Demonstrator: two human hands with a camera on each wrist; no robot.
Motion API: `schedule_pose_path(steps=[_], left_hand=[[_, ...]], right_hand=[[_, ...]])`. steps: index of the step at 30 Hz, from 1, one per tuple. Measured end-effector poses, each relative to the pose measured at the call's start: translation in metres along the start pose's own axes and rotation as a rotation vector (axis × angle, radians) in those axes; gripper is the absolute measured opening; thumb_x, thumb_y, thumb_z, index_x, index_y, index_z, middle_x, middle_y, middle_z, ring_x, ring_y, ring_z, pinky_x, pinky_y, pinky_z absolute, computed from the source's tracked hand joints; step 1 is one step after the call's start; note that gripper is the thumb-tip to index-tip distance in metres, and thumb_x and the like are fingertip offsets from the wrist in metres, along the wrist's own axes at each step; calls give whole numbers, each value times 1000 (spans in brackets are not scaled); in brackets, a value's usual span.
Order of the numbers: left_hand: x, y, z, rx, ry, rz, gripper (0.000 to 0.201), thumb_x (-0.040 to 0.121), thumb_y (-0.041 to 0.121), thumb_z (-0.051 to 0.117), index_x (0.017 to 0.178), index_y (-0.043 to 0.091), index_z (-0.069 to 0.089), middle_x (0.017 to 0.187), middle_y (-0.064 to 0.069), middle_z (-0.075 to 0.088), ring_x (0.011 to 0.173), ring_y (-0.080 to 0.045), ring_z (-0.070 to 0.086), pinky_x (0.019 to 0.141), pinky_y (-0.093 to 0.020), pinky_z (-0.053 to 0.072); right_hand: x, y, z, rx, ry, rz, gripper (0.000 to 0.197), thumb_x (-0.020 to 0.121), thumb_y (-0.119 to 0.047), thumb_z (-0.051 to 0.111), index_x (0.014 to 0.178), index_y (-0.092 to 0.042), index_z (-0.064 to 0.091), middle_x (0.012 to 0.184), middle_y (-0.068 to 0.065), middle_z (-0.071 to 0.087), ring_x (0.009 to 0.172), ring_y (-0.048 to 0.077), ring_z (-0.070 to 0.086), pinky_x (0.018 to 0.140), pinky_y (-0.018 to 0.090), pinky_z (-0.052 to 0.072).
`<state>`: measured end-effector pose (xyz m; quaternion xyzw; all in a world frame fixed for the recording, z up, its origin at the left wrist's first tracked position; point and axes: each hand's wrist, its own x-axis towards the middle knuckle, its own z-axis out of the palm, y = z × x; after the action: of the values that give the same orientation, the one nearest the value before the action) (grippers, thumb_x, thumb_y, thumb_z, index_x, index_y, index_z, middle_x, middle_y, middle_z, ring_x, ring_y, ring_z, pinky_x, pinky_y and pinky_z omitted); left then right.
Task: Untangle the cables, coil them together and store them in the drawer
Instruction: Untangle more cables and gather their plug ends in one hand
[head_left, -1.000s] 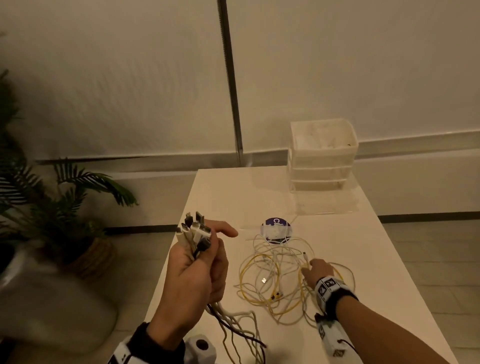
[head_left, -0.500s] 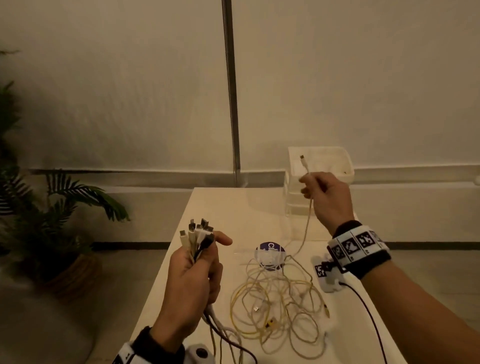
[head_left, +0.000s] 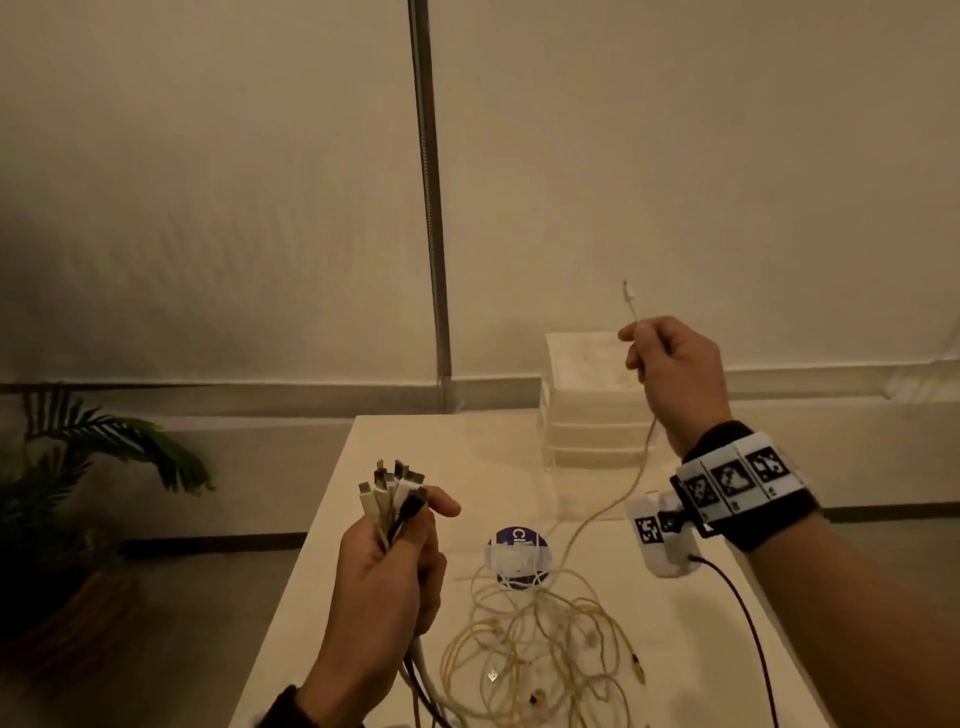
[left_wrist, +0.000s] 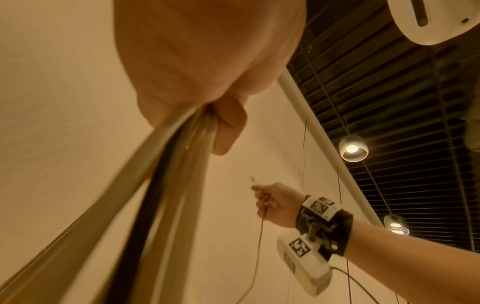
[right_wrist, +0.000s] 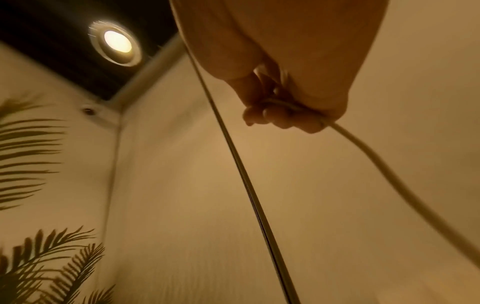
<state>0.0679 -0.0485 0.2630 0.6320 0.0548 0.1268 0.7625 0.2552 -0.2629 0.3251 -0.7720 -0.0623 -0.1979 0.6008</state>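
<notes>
Left hand (head_left: 387, 566) clamps the bundle of plugs (head_left: 392, 488) upright; the tangle (head_left: 545, 644) sprawls on the desk (head_left: 691, 649). Right hand (head_left: 670, 374) pinches one cable (head_left: 605, 512) high: best drawn slowly, loops freed. Drawers (head_left: 592, 410) wait beyond.

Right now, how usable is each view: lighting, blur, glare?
Head view: dim warm light, but left hand, right hand and the cable tangle stay readable. Left wrist view: gripped cables smeared; lamp flares. Right wrist view: ceiling light glares; held cable soft.
</notes>
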Motion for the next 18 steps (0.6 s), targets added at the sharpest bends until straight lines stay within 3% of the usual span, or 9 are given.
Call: schedule_pose_path(steps=[2,5,8,12,16,18], left_hand=[[3,2,0,-21,11,-4,31,87,38,46,85,16,69,59,-9,24,46,-17,16,44,-26,16],[7,8,4,-24,-7,12,31,91,37,47,91,17,71,63,-15,17,51,-23,11,46,-30,13],[12,13,14,-53,-33,10,28,91,37,52,95,17,72,62,-13,15,51,-24,9,46,-31,12],[17,15,25,-106,-80,-12,35,78,42,65,98,15,74,53,-3,26,42,-14,20,44,-29,15],[13,13,29,-114,-119,1,39,74,45,69,99,15,74,49,2,37,41,-11,26,42,-24,21],[13,11,30,-110,-155,14,40,73,41,73,100,11,74,52,-3,42,42,-14,30,40,-22,24]], right_hand=[[-5,-28,-7,65,-76,-122,23,99,-17,47,90,-10,67,66,2,58,58,12,48,56,23,43],[-49,-36,2,162,-369,-28,21,97,-14,51,88,-9,69,63,4,61,55,15,49,53,24,42],[-103,-29,20,214,-499,78,20,96,-14,53,86,-11,70,62,5,62,53,15,48,52,25,40],[-144,-38,34,260,-534,61,19,94,-15,56,90,-21,74,64,7,65,50,16,51,49,26,43],[-160,-42,37,280,-474,23,18,91,-28,59,94,-30,77,56,1,58,48,11,46,49,23,40],[-166,-36,39,222,-451,-30,23,93,-17,59,89,-30,77,53,-5,56,48,6,46,51,22,40]])
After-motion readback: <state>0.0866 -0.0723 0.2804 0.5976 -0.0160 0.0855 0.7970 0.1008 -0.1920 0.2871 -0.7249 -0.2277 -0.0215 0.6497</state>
